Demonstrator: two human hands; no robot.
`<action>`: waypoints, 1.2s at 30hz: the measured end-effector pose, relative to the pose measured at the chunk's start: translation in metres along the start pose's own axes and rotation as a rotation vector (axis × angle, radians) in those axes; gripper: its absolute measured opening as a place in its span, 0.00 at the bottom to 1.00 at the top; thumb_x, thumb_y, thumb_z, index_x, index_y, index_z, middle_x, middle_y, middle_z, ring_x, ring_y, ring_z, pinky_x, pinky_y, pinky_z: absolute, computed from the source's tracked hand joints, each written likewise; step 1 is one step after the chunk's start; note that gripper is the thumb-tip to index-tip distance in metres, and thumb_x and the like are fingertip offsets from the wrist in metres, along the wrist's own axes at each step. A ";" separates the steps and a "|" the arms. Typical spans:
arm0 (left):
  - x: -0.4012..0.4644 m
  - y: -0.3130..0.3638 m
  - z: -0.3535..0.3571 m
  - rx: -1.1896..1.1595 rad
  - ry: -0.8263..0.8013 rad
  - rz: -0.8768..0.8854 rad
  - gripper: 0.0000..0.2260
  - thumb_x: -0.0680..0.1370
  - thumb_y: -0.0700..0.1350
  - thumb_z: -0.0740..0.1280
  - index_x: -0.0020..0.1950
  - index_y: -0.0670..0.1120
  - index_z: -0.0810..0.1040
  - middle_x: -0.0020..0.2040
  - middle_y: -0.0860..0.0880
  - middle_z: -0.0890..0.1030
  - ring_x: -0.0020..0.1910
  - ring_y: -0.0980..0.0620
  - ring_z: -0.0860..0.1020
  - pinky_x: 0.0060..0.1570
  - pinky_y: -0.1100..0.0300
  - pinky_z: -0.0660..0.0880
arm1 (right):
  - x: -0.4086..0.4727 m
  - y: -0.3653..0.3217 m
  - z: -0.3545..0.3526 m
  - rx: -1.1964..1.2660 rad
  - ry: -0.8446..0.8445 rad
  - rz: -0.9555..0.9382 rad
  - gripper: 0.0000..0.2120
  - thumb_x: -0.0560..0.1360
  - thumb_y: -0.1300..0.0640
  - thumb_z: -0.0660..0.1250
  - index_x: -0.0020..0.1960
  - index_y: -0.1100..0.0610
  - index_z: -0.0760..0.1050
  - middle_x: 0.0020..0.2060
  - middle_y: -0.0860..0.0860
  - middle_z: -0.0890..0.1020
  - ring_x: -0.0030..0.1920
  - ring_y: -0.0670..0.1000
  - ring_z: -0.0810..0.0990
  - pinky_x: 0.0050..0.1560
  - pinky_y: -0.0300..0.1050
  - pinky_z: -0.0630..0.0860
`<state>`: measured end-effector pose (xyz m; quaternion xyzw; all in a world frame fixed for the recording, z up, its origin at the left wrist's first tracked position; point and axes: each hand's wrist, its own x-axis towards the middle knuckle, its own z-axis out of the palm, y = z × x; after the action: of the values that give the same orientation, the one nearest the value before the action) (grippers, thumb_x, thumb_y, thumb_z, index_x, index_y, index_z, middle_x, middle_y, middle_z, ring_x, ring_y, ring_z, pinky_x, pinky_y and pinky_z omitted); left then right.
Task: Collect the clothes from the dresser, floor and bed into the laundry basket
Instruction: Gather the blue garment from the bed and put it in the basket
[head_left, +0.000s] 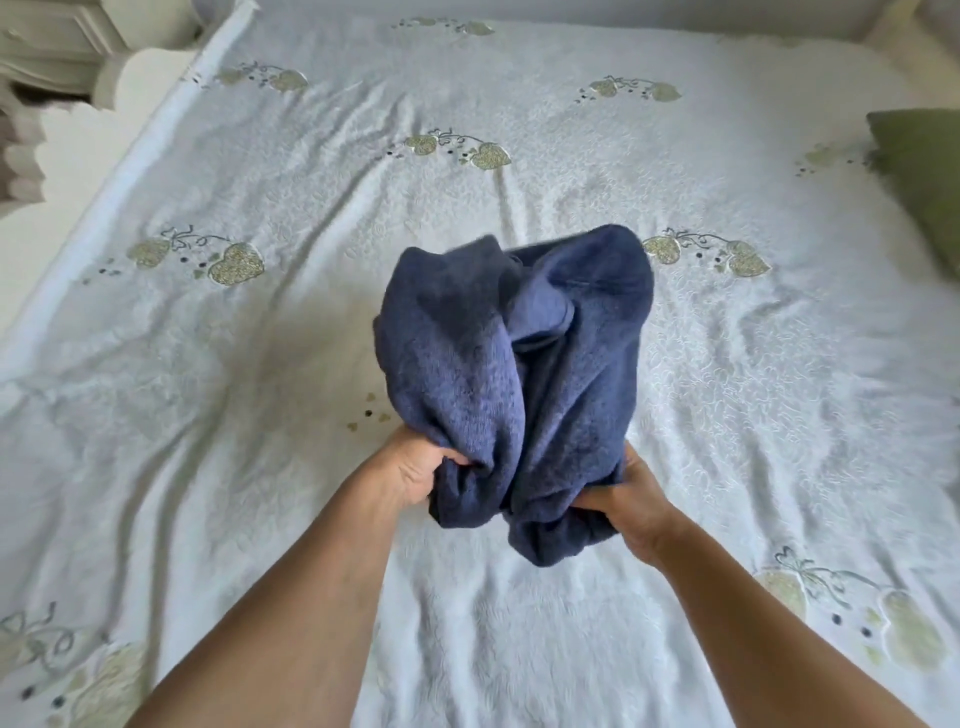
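A bunched navy blue fleece garment hangs above the middle of the bed, held up by both hands. My left hand grips its lower left edge. My right hand grips its lower right edge, fingers buried in the fabric. The garment's top folds away from me, and its lowest fold dangles between my wrists. The laundry basket is not in view.
The bed wears a white textured cover with green strawberry embroidery. A green pillow lies at the right edge. A cream bedside cabinet stands at the top left beside the scalloped bed frame.
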<state>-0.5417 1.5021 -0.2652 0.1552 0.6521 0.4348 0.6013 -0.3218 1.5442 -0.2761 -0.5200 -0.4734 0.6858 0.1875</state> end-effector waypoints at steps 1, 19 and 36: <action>-0.002 -0.007 -0.002 0.070 0.034 -0.042 0.13 0.65 0.29 0.70 0.29 0.45 0.75 0.31 0.48 0.77 0.34 0.52 0.74 0.34 0.61 0.75 | -0.003 0.006 0.001 -0.110 -0.007 0.019 0.23 0.60 0.71 0.76 0.52 0.59 0.74 0.34 0.47 0.83 0.35 0.48 0.81 0.31 0.40 0.79; 0.020 -0.009 0.006 -0.007 0.061 -0.335 0.26 0.63 0.63 0.75 0.51 0.45 0.83 0.49 0.43 0.86 0.47 0.44 0.82 0.50 0.52 0.77 | 0.007 0.011 -0.020 0.323 0.087 0.450 0.48 0.56 0.19 0.63 0.66 0.49 0.74 0.65 0.50 0.77 0.68 0.55 0.72 0.69 0.65 0.67; 0.031 -0.035 -0.002 -0.101 0.005 -0.188 0.07 0.74 0.47 0.67 0.50 0.47 0.78 0.35 0.46 0.83 0.34 0.47 0.82 0.36 0.59 0.76 | 0.033 0.018 0.019 0.299 0.196 0.597 0.34 0.64 0.32 0.69 0.59 0.57 0.79 0.51 0.61 0.85 0.56 0.62 0.81 0.64 0.59 0.72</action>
<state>-0.5396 1.5032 -0.3121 0.0616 0.6427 0.4091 0.6448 -0.3472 1.5518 -0.3091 -0.6656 -0.1747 0.7190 0.0972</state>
